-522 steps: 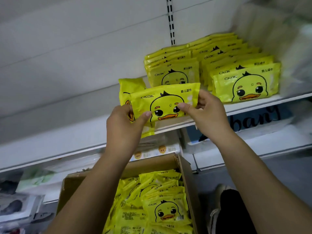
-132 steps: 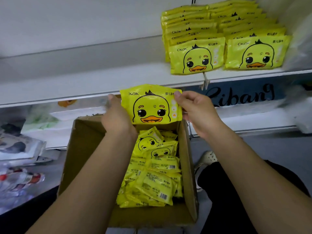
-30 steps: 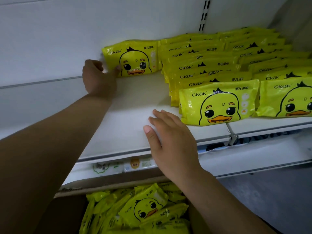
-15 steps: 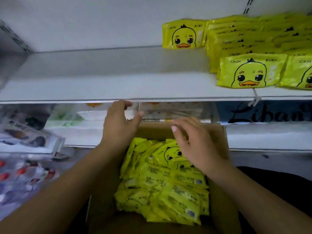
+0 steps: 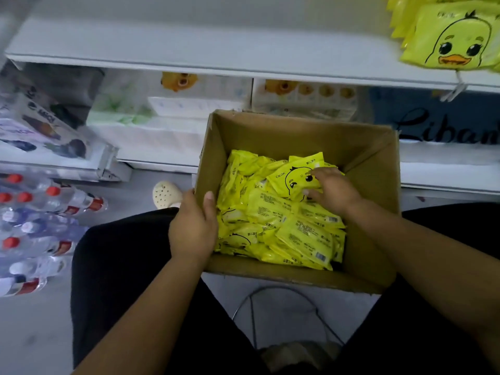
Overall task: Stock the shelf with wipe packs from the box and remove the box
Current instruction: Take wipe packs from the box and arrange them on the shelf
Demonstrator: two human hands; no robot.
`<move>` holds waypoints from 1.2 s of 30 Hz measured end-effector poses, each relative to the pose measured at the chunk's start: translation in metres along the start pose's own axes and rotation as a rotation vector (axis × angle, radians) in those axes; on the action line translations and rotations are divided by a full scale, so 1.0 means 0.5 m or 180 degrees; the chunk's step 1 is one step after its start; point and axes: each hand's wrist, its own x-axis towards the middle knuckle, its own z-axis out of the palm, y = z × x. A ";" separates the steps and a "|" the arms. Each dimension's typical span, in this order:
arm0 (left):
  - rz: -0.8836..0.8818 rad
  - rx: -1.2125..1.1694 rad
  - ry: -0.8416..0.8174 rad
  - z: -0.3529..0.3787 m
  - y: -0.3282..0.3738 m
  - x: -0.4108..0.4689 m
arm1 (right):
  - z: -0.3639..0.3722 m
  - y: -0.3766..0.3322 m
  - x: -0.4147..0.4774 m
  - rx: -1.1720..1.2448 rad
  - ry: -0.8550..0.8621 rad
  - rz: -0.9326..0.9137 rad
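The left hand (image 5: pixel 193 228) grips the left wall of the cardboard box (image 5: pixel 297 131), thumb inside. The right hand (image 5: pixel 335 193) is in the box, its fingers (image 5: pixel 315 173) and thumb pinching a yellow duck-face wipe pack (image 5: pixel 289 180) atop the loose pile of packs (image 5: pixel 284 226).

We see an open brown cardboard box (image 5: pixel 297 136) in front of the white shelf (image 5: pixel 189 44), loosely heaped with yellow wipe packs (image 5: pixel 273 212). The top pack (image 5: pixel 289 182) lies duck-face up. Stocked packs (image 5: pixel 454 36) stand at the shelf's right end.
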 end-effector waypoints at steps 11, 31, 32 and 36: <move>-0.0236 0.0252 -0.0047 0.010 0.010 0.027 | 0.028 -0.024 0.035 -0.0626 -0.0106 -0.0124; -0.0022 -0.2298 -0.1996 0.009 0.059 0.004 | -0.100 -0.163 -0.096 0.3168 0.0058 0.0102; -0.0031 -0.2285 -0.2076 0.011 0.060 0.005 | -0.098 -0.166 -0.094 0.3119 0.0044 0.0034; -0.0413 -0.2415 -0.1891 0.022 0.068 0.011 | -0.090 -0.177 -0.084 0.3118 0.0189 0.0029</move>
